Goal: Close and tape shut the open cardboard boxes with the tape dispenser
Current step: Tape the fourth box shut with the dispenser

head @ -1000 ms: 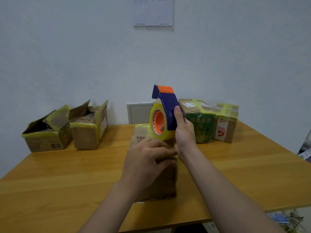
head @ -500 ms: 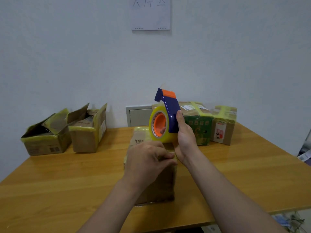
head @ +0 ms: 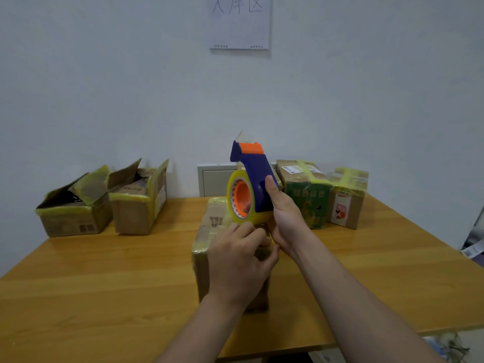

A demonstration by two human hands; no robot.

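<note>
Fingers of the right hand clamp the blue-and-orange plastic tape dispenser upright over the brown cardboard box near the wooden table's front edge; left hand curls beneath its roll, grip unclear.

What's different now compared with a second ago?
Very little. The left hand has brought its fingers from lying on the middle box up to the bottom of the roll in the tape dispenser; whether they pinch tape is unclear. The right hand still grips the dispenser upright. Everything else on the table stayed put.
</note>
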